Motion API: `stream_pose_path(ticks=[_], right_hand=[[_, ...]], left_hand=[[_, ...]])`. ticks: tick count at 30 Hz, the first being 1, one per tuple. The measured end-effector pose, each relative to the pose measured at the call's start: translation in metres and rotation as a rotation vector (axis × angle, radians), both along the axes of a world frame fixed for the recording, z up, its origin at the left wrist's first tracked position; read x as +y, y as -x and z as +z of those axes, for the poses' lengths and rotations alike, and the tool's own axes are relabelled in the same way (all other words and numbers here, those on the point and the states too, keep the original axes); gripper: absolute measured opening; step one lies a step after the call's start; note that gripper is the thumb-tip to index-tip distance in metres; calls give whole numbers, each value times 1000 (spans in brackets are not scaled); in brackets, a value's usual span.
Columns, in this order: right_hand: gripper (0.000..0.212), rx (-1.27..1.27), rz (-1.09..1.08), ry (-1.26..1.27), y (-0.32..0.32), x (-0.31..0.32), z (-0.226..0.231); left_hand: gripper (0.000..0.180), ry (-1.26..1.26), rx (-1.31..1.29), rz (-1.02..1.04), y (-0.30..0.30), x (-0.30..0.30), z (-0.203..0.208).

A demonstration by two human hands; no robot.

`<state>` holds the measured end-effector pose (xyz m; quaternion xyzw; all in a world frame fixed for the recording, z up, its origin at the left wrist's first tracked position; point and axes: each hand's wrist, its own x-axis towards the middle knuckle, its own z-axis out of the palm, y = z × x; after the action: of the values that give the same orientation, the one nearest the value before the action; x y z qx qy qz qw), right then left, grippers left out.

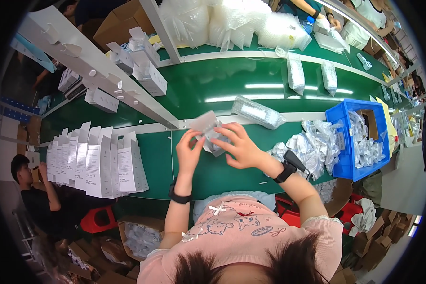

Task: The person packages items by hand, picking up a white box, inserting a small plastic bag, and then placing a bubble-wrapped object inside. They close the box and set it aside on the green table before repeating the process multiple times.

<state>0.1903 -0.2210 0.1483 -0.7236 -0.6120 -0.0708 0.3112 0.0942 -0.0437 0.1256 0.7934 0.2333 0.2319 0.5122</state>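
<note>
In front of me, above the green table, a small white carton (204, 123) stands tilted with a flap raised. My left hand (188, 152) pinches its left side between thumb and fingers. My right hand (241, 147) is bent over its right side, fingers curled at the opening and gripping it there. Something greyish shows between the hands; my fingers partly hide it and I cannot tell what it is. Just beyond my right hand lies a bubble-wrapped packet (258, 112). A heap of silvery clear pouches (307, 147) lies to the right of my right forearm.
Upright white cartons (92, 163) stand in rows at the left. A blue bin (341, 142) with more pouches stands at the right. A white metal post and rail (128, 94) cross the table. Bubble wrap (232, 26) is piled beyond. A person (35, 187) sits at left.
</note>
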Motion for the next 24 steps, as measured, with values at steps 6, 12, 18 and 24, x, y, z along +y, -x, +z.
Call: stream_pose_path(ticks=[6, 12, 18, 24], right_hand=[[71, 135, -39, -48, -3, -12, -29], [108, 649, 32, -248, -6, 9, -84], [115, 1005, -262, -406, -48, 37, -84], [116, 979, -288, -691, -158, 122, -56]], left_hand=[[70, -971, 344, 312, 86, 113, -3], [79, -1026, 968, 293, 125, 141, -30], [77, -789, 906, 162, 114, 29, -23], [82, -417, 834, -208, 107, -11, -42]])
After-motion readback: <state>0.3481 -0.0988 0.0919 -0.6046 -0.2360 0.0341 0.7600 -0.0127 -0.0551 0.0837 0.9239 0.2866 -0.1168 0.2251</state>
